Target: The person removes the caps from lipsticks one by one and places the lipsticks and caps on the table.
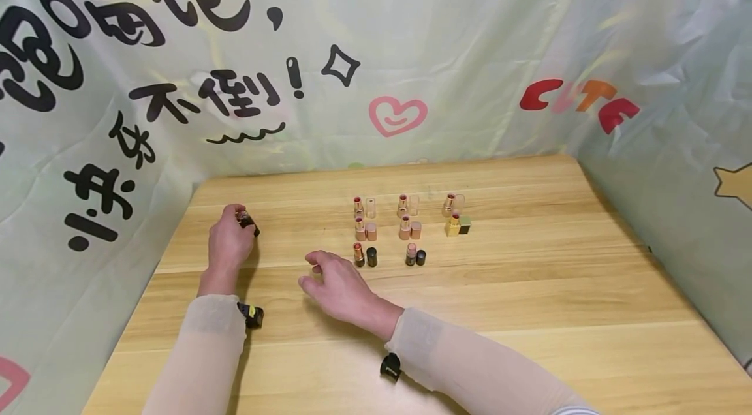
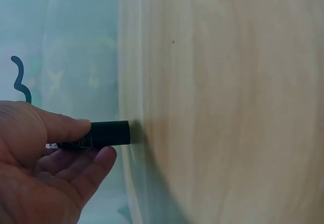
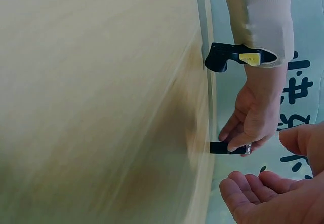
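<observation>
My left hand (image 1: pixel 229 239) pinches a black lipstick tube (image 2: pixel 110 133) between thumb and fingers at the table's left side. A small clear part shows at the tube's hand-side end in the left wrist view; the fingers hide much of the rest. My right hand (image 1: pixel 341 284) hovers over the table with relaxed fingers, holding nothing. Just beyond it stand an uncapped black-based lipstick (image 1: pixel 358 256) and its black cap (image 1: pixel 372 257). To their right is a pink lipstick (image 1: pixel 411 254) in a black base, beside another black cap (image 1: pixel 421 258).
Farther back, uncapped lipsticks stand in rows with their caps beside them: rose-gold ones (image 1: pixel 360 230), a gold one (image 1: pixel 453 226), and several with clear caps (image 1: pixel 371 207). The wooden table (image 1: pixel 529 310) meets a printed cloth (image 1: pixel 482 76) at the back and sides.
</observation>
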Demonstrator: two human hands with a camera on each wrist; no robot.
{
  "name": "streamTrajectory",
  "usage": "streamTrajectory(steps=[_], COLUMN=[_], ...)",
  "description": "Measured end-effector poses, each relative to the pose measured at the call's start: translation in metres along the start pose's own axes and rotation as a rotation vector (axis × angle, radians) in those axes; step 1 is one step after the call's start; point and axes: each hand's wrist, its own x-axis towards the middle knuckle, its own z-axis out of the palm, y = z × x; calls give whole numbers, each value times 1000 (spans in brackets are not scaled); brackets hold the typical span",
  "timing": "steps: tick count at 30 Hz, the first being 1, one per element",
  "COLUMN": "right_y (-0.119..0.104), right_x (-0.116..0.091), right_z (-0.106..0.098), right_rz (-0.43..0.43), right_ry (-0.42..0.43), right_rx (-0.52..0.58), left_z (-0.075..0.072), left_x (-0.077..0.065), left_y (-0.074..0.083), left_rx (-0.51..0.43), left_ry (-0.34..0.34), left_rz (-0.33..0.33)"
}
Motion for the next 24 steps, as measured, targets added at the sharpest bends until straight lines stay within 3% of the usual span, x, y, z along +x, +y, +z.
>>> streamTrajectory(steps=[6,10,17,24], right_y=[-1,-2,-10,-16], right_x=[-1,-1,0,2], right_z=[-1,-4,-14,-33], right_rz=[-5,-14,-40,-49], right_ry=[3,4,43,84], right_rx=[9,23,26,48], left_z=[0,-3,-12,-18], left_x=[-3,-9,-26,-46], left_y=[0,8,39,74], left_rx=[3,-16,-113,-219], left_ry=[-48,-72,-97,-149], left_rz=[-27,-22,47,60])
